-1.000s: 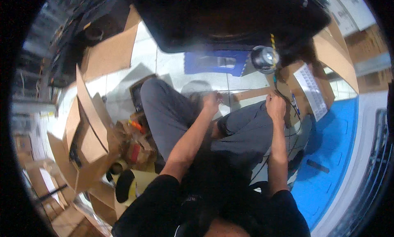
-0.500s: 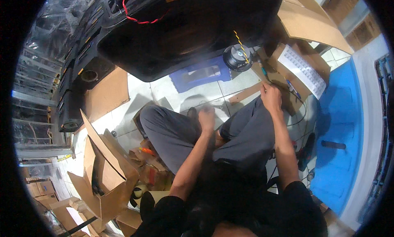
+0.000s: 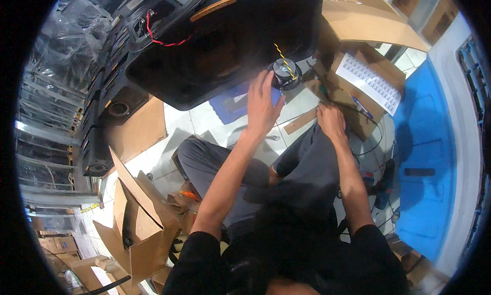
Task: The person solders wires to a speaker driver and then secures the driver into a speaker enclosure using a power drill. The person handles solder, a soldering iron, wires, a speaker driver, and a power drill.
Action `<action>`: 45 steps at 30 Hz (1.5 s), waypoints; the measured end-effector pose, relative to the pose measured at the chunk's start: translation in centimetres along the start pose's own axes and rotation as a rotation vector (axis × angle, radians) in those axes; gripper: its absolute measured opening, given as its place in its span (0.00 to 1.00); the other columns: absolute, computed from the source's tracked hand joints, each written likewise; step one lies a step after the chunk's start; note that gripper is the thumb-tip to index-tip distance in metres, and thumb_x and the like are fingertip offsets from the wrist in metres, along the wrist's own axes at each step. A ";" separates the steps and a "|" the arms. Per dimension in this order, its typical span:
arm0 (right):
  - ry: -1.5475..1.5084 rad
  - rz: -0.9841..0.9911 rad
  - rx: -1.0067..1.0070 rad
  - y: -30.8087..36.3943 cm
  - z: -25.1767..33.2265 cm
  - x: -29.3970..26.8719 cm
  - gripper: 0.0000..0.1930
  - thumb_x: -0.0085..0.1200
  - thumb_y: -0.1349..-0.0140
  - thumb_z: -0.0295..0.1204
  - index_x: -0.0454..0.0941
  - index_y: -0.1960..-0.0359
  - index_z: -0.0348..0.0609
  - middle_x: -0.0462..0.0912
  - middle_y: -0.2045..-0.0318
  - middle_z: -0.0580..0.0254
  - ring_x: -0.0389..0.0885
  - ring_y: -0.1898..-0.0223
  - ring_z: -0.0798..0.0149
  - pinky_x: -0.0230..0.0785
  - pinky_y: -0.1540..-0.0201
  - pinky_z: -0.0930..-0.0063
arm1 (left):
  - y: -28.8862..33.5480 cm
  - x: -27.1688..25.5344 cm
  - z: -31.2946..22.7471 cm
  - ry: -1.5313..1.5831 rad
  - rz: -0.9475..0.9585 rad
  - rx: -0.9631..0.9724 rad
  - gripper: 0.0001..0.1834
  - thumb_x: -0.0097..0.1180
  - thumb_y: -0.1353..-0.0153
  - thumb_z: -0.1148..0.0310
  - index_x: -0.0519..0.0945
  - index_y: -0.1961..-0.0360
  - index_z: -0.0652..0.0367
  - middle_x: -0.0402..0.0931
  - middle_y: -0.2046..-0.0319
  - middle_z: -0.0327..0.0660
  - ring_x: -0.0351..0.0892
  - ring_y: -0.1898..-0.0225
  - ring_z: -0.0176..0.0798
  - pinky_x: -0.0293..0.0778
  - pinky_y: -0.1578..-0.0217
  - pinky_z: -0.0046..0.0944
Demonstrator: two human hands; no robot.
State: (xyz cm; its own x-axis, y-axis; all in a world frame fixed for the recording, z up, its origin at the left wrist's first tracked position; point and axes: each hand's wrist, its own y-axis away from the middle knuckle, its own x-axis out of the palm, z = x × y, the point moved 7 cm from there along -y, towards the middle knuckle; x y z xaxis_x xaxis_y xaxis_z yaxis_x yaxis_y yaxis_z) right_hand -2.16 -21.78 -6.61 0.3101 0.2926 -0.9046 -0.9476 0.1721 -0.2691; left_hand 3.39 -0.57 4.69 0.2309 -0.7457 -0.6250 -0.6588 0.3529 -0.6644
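Note:
My left hand (image 3: 263, 108) reaches forward with its fingers spread and nothing in it. Its fingertips are beside a round black speaker driver (image 3: 284, 67); whether they touch it I cannot tell. A twisted yellow-and-black wire (image 3: 282, 55) rises from the driver. Under and beyond my left hand lies a blue-violet plastic tray (image 3: 220, 107). My right hand (image 3: 331, 122) is over my right knee with its fingers curled together; what they hold, if anything, is hidden. Just beyond it lies a slim teal-handled tool (image 3: 322, 90).
A large black speaker cabinet (image 3: 179, 75) stands ahead, with a red-and-black wire (image 3: 169, 43) on it. To the right are a printed sheet (image 3: 369, 83), a pen (image 3: 362, 107) on cardboard, and a blue panel (image 3: 427, 141). An open cardboard box (image 3: 146, 251) stands at the left.
My left hand has moved forward from near my lap to beside the speaker driver, and its fingers have spread. The right hand has barely moved. The whole view has shifted slightly.

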 end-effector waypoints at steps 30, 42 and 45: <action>-1.462 0.136 0.389 -6.6 4.2 -1.1 0.11 0.58 0.34 0.29 0.82 0.59 0.30 0.83 0.71 0.62 0.79 0.71 0.72 0.74 0.66 0.77 | 2.0 5.1 4.1 1.241 0.023 -0.995 0.12 0.49 0.30 0.69 0.76 0.57 0.71 0.80 0.63 0.46 0.83 0.61 0.41 0.80 0.53 0.41; -1.409 0.066 0.379 -6.2 5.8 -4.1 0.10 0.59 0.36 0.27 0.83 0.61 0.29 0.84 0.73 0.59 0.78 0.73 0.73 0.71 0.66 0.78 | 1.5 3.9 4.6 1.248 0.031 -1.027 0.09 0.51 0.34 0.73 0.78 0.60 0.70 0.81 0.66 0.47 0.81 0.66 0.40 0.77 0.58 0.40; -1.365 0.023 0.343 -5.8 6.5 -5.5 0.09 0.59 0.36 0.26 0.83 0.62 0.29 0.84 0.73 0.59 0.78 0.73 0.73 0.70 0.66 0.79 | 1.2 3.5 4.6 1.278 0.036 -0.987 0.09 0.51 0.35 0.73 0.78 0.61 0.69 0.81 0.67 0.47 0.80 0.68 0.41 0.76 0.59 0.40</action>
State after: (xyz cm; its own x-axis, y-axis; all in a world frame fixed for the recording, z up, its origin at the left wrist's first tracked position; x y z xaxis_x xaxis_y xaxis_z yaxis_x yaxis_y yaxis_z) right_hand 2.19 -18.26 2.08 0.3117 0.9341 0.1740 -0.9492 0.3143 0.0132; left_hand 6.71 -0.20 -0.14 -0.1782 -0.8828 0.4347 -0.9473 0.2734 0.1669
